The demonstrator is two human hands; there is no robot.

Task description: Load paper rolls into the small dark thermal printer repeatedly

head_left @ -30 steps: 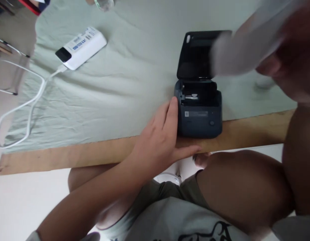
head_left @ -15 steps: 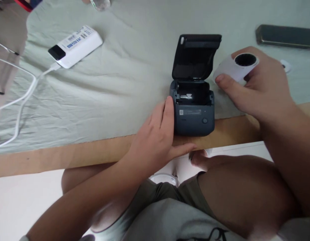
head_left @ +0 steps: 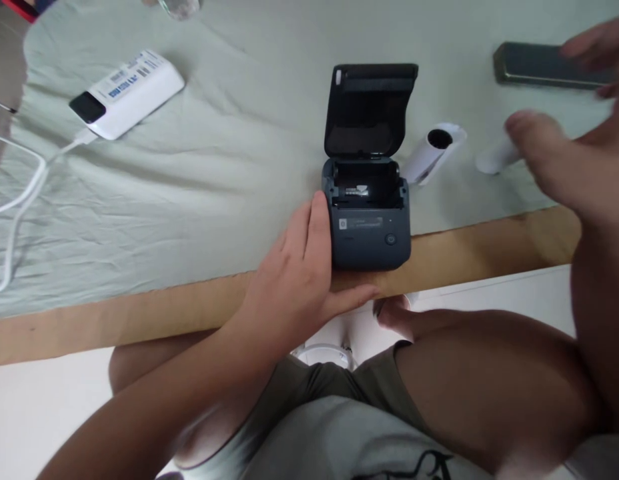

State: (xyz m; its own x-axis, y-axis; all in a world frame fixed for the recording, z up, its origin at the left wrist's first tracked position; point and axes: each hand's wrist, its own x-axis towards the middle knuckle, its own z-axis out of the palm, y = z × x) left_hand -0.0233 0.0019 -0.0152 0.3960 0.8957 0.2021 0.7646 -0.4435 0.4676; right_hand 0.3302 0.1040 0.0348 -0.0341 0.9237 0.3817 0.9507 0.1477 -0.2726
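A small dark blue-grey label printer stands by the table's near edge, its black lid tipped up and its paper bay exposed. My left hand lies along the printer's left side with straight fingers, the thumb stretched out past its front edge. Just right of the printer, a white paper roll with a dark core rests on the cloth, untouched. Further right is my right hand, blurred, with thumb and fingers apart. Its thumb overlaps a small white cylindrical object; whether they touch I cannot tell.
A dark rectangular case or phone lies at the upper right, partly behind my right fingers. At the left are a white power bank and its white cable. A clear glass object is at the top. A brown strip borders the pale green cloth.
My right hand has let go of the white paper roll beside the printer and moved up and right, its fingers opening. My left hand stays against the printer; the view has shifted slightly.
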